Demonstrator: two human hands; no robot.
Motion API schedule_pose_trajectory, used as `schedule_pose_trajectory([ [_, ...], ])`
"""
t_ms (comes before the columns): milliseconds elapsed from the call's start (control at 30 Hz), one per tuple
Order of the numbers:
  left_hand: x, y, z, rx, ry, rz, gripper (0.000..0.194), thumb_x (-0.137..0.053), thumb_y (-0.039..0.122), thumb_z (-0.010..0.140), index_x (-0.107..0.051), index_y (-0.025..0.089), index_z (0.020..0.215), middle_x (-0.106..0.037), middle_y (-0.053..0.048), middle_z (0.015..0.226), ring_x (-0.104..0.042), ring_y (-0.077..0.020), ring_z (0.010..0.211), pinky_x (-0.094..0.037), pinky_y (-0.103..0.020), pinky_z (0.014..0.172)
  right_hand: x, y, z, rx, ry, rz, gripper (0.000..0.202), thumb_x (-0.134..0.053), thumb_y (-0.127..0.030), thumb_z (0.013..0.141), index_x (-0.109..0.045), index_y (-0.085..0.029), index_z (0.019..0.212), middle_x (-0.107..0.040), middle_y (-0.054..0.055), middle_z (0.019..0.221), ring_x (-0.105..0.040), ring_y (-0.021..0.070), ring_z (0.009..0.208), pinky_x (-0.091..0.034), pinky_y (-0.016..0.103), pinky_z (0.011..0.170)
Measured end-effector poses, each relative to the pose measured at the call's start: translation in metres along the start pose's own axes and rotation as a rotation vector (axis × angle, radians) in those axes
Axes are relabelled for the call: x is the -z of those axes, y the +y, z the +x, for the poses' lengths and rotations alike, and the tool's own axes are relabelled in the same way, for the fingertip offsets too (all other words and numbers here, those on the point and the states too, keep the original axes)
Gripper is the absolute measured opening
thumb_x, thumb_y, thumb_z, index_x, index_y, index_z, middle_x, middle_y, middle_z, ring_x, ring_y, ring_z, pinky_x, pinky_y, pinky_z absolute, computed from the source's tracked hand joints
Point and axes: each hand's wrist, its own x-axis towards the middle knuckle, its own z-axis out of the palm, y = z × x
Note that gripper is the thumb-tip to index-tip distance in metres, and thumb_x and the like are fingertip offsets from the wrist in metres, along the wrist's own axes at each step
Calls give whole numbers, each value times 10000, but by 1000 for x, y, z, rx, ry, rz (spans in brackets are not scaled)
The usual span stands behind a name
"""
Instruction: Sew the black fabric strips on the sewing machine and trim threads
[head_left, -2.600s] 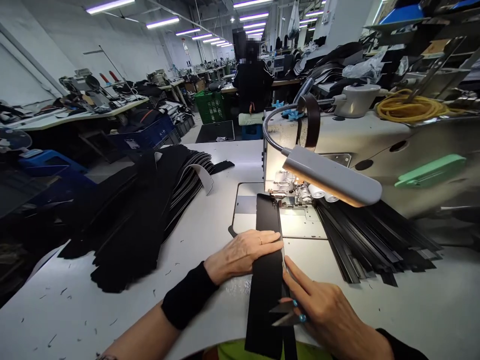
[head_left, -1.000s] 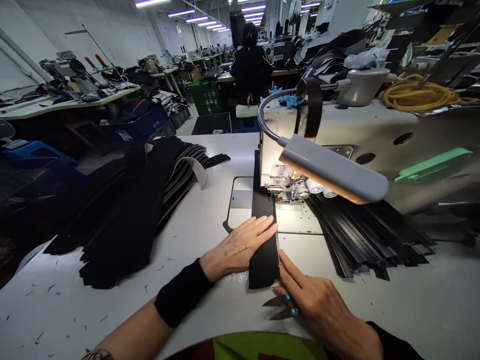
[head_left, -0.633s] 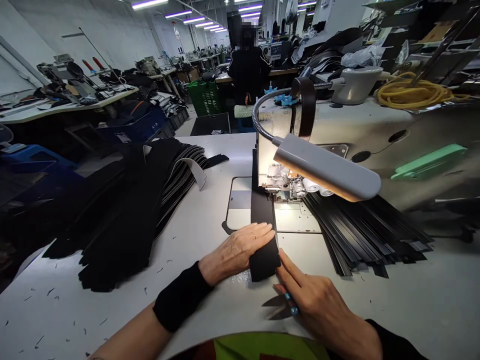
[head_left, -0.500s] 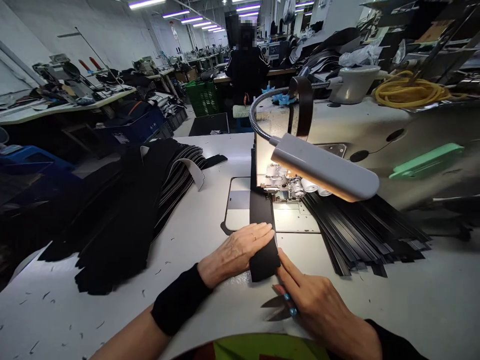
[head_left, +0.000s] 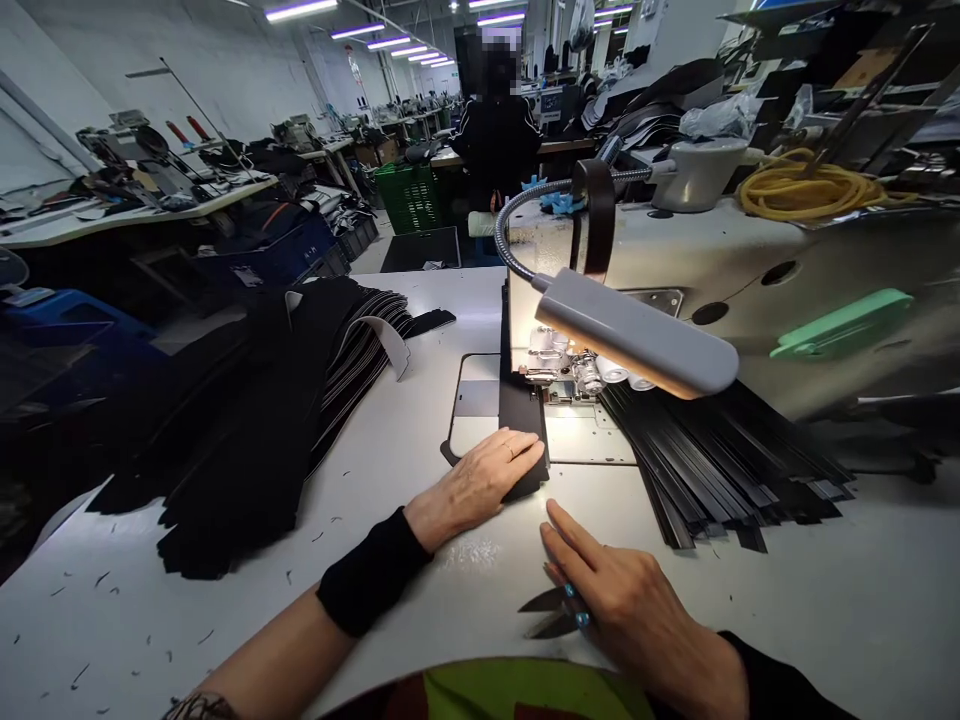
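Observation:
My left hand (head_left: 484, 475) lies flat with fingers stretched on the near end of a black fabric strip (head_left: 519, 405). That strip runs back beside the needle area of a sewing machine (head_left: 570, 375), whose lamp (head_left: 637, 332) lights the metal plate. To the right and nearer, my right hand (head_left: 615, 590) has its index and middle fingers stretched out just off the strip's end. Small scissors (head_left: 551, 612) are tucked in its curled lower fingers, their blades pointing left above the white table.
Black fabric pieces (head_left: 255, 400) are heaped on the left. Narrow dark strips (head_left: 720, 460) fan out on the right. Thread scraps dot the table (head_left: 247, 620). Farther back are a green crate (head_left: 409, 198) and a person in black (head_left: 496, 140).
The strip has moved forward toward the machine, its near end now close under my left hand. My left hand has slid slightly forward; my right fingers no longer touch the strip.

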Motion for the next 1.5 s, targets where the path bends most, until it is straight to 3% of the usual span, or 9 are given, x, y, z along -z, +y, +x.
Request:
schedule_pose_trajectory([
  [67, -1, 1, -3, -45, 29, -6, 390, -384, 18, 783, -475, 108, 1151, -563, -127, 1175, -504, -196, 1126, -400, -379, 1007, 0, 0, 0, 8, 14, -7, 270, -381, -149, 906, -601, -77, 1042, -591, 176, 1151, -524, 87, 449, -380, 248, 412],
  [167, -4, 2, -6, -75, 67, -6, 265, -406, 204, 892, -507, 117, 1120, -570, -126, 1179, -507, -203, 1127, -396, -390, 1009, 1, 0, 1, 12, 25, -15, 271, -369, -130, 904, -611, -82, 1016, -605, 170, 1130, -498, 75, 424, -360, 244, 401],
  [300, -3, 3, -5, -41, 76, -13, 437, -433, 444, 878, -512, 100, 1136, -564, -137, 1189, -493, -234, 1142, -382, -409, 1014, 2, 1, 2, 11, 16, -17, 298, -341, -123, 907, -611, -80, 1025, -601, 171, 1137, -496, 78, 423, -341, 246, 387],
  [400, 0, 4, 0, -21, 86, -7, 542, -400, 526, 863, -498, 81, 1156, -561, -155, 1181, -496, -249, 1127, -404, -411, 984, 2, 0, 2, 21, 26, -16, 285, -357, -125, 903, -614, -70, 1014, -607, 176, 1123, -505, 83, 442, -341, 247, 388],
  [533, 0, 1, 9, 49, 88, 47, 459, -316, 453, 915, -500, 95, 1137, -558, -143, 1177, -514, -233, 1080, -425, -397, 944, 3, 0, 3, 25, 26, -22, 256, -387, -122, 897, -612, -68, 1006, -614, 177, 1108, -464, 67, 420, -329, 242, 384],
  [833, -7, -12, 32, 163, 91, 196, 466, -438, 440, 870, -497, 56, 1127, -561, -140, 1047, -520, -243, 925, -470, -373, 807, 0, 0, 1, 35, 20, -37, 292, -353, -123, 905, -607, -68, 1040, -593, 180, 1147, -472, 82, 421, -339, 252, 388],
  [1067, -10, -10, 30, 158, 115, 246, 365, -370, 384, 910, -510, 98, 1088, -572, -111, 1018, -512, -218, 907, -456, -351, 814, -3, 1, -1, 35, 37, -49, 284, -363, -128, 904, -613, -73, 1028, -594, 167, 1150, -454, 81, 404, -329, 259, 380],
  [1500, -12, -11, 29, 163, 171, 219, 354, -428, 341, 895, -489, 77, 1123, -571, -135, 1079, -519, -233, 977, -465, -352, 835, -1, 0, 1, 31, 75, -32, 281, -364, -111, 898, -627, -65, 985, -614, 177, 1108, -454, 74, 393, -322, 248, 370],
])
